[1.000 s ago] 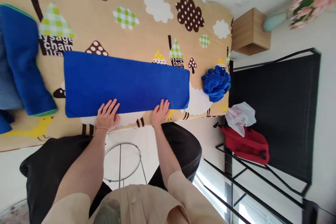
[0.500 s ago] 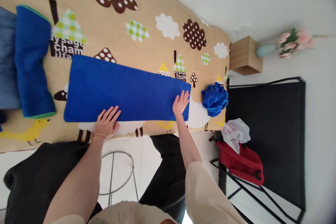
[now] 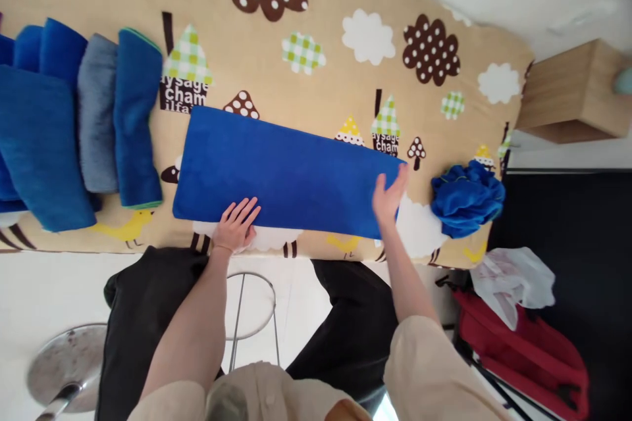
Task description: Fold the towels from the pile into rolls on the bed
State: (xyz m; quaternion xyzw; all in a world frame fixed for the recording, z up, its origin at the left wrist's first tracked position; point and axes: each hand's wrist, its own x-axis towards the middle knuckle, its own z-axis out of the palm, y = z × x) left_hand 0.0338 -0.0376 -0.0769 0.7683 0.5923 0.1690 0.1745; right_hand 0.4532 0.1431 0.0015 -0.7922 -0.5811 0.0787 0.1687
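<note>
A long blue towel [image 3: 286, 174], folded into a flat strip, lies in front of me on the patterned cloth. My left hand [image 3: 237, 225] rests on its near edge, left of the middle, fingers spread and holding nothing. At the towel's right end is my right hand [image 3: 390, 196], its thumb apart from the fingers and its fingertips at the far right corner. No grip on the fabric shows there. A crumpled blue cloth [image 3: 467, 198] with green edging sits beyond that end, apart from my hand.
Rolled or folded blue towels [image 3: 42, 138] and a grey-blue one [image 3: 99, 115] lie at the left. Against the wall stands a wooden box [image 3: 575, 92]. A red bag [image 3: 523, 355] with a white plastic bag [image 3: 513, 279] is at the right, and a round stool [image 3: 66, 365] at lower left.
My view has swung left, bringing more of the towels into sight. The right hand has moved to the towel's far right corner and turned, thumb apart. The left hand stays on the near edge.
</note>
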